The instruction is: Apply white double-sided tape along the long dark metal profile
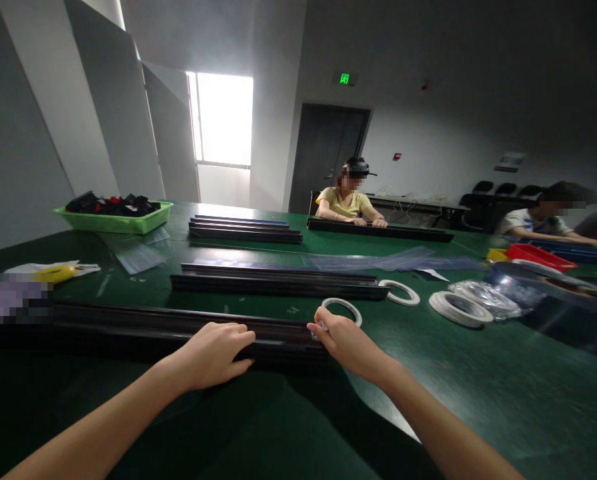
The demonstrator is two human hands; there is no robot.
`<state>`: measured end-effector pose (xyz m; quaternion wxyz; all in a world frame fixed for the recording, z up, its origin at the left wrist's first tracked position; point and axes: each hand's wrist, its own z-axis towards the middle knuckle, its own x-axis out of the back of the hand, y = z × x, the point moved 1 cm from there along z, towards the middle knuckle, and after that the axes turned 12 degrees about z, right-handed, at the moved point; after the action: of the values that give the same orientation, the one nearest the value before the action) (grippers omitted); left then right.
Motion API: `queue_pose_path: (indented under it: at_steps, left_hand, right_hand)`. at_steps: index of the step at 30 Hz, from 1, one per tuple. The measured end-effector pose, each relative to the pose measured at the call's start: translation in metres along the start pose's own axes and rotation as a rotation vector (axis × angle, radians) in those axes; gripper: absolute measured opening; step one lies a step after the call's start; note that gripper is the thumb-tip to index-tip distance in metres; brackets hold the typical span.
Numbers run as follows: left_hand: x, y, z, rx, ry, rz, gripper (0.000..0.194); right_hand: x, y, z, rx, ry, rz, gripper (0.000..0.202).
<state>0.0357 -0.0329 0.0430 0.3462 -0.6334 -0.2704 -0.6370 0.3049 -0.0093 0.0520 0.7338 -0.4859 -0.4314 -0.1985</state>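
Observation:
A long black channel-shaped profile [128, 327] lies across the near side of the green table. My left hand [213, 353] grips it from above, fingers over the far side and thumb along the near side. At the profile's right end, my right hand [348, 340] is closed in a pinch. Between its fingertips shows a small whitish piece, too small to name. Just behind that hand lies a white tape roll [356, 309], partly hidden by the fingers. A second black profile [278, 285] rests farther back, parallel to the first.
More tape rolls [458, 310] and clear plastic strips [393, 259] lie to the right. A green basket [113, 221] of black parts stands back left, near yellow-handled scissors [55, 273]. Beyond more profiles [243, 232], two people sit working, one in a yellow shirt [343, 203].

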Motion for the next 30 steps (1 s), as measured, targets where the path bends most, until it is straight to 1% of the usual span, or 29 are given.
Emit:
queue_pose_path:
  at_steps: [8,13,16,19,24,27,30]
  left_hand:
    - [-0.0008,0.0002,-0.0009,-0.008,0.014,0.003,0.019]
    - [-0.0011,-0.0001,0.0003,-0.007,0.017,0.006,0.019]
    - [-0.0006,0.0,-0.0002,-0.006,0.02,0.007,0.019]
    - [-0.0003,0.0003,-0.0014,-0.008,0.017,0.005,0.019]
    - [-0.0021,-0.0002,-0.0016,-0.011,0.022,0.013,0.019]
    - [-0.0035,-0.0007,-0.0009,-0.015,0.028,0.026,0.018]
    - [-0.0035,-0.0009,-0.0008,-0.014,0.028,0.028,0.018]
  right_hand:
    - [0.0029,-0.0033,-0.0005,-0.007,0.019,0.022,0.023]
    - [0.0015,-0.0021,0.0003,0.014,0.055,0.016,0.019]
    - [0.0007,0.0001,0.0013,0.042,0.092,0.011,0.015]
    - [0.0004,0.0025,0.0026,0.093,0.161,0.005,0.011]
    - [0.0015,0.0046,0.0036,0.162,0.256,-0.047,0.01]
    - [0.0045,0.0038,0.0035,0.161,0.284,-0.116,0.015]
    - [0.0086,0.0024,0.003,0.137,0.292,-0.175,0.015]
